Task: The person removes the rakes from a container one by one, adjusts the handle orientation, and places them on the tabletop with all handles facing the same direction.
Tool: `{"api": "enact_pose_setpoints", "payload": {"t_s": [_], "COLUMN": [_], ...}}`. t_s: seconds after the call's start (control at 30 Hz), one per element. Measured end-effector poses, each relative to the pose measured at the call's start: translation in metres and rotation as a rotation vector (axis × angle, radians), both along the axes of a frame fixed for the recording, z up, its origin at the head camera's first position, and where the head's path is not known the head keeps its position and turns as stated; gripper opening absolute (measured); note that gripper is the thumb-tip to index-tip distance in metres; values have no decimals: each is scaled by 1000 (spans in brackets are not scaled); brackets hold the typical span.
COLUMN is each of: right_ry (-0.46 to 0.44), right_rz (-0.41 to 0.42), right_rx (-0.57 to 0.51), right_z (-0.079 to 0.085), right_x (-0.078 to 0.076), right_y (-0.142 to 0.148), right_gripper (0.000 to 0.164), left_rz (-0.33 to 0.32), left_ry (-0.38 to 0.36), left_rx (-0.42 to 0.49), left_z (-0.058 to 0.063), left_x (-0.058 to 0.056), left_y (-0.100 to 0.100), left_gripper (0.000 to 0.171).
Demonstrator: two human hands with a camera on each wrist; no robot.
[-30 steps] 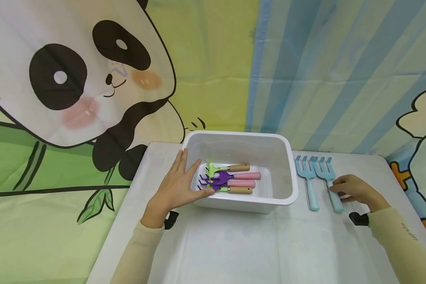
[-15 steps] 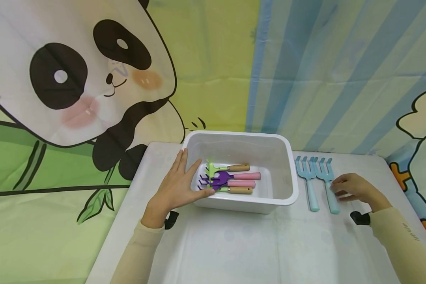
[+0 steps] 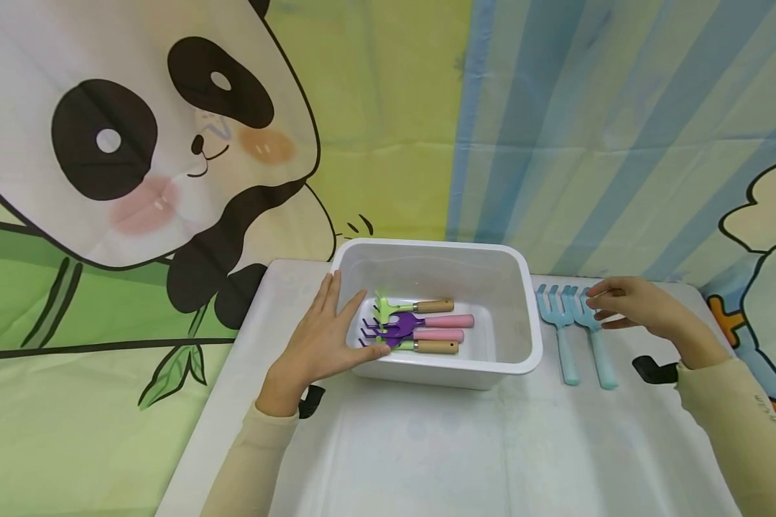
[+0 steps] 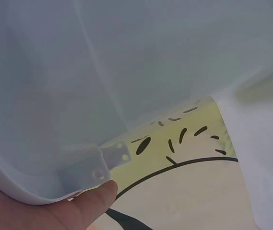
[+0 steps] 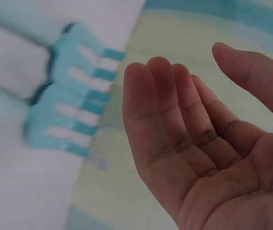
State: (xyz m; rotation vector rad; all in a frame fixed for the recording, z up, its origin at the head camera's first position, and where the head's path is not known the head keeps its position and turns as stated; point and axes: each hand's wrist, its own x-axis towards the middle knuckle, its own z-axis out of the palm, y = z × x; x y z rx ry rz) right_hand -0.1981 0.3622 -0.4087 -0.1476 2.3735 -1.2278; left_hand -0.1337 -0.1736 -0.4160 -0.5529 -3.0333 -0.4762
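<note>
My left hand [image 3: 326,345] lies with spread, straight fingers against the left end of a white plastic bin [image 3: 433,244], thumb along its front rim. The left wrist view shows a fingertip beside the bin's corner. Two pale blue hand rakes [image 3: 565,352] [image 3: 603,362] lie side by side on the table, tines pointing to the back. Over the right rake's head hovers my right hand [image 3: 640,309], fingers loosely bent. Its palm holds nothing in the right wrist view, where both rake heads [image 5: 42,117] show beyond the fingers.
Inside the bin lie small garden rakes: green ones with wooden handles [image 3: 435,306] and purple ones with pink handles [image 3: 449,321]. A white-covered table [image 3: 440,445] carries everything. Behind it hangs a printed cloth with a panda [image 3: 233,165].
My right hand has let go of the right blue rake's handle and moved up and back, over its tines. The left hand stays at the bin.
</note>
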Motion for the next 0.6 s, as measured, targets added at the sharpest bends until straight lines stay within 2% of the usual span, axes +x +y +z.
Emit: {"api": "enact_pose_setpoints", "payload": {"t_s": [0.2, 0.37, 0.6], "right_ry": [66, 108, 136], "right_rz": [50, 122, 222], "right_rx": [-49, -27, 43], "right_z": [45, 78, 109], "right_x": [-6, -10, -18], "right_y": [-34, -66, -114], "right_gripper": [42, 42, 45], "left_rz": [0, -5, -8], "left_ry": [0, 3, 3], "left_rx": [6, 11, 20], "left_z": [0, 1, 1], "left_x": [1, 1, 1], "left_y": [0, -1, 0], "left_gripper": [115, 114, 112]}}
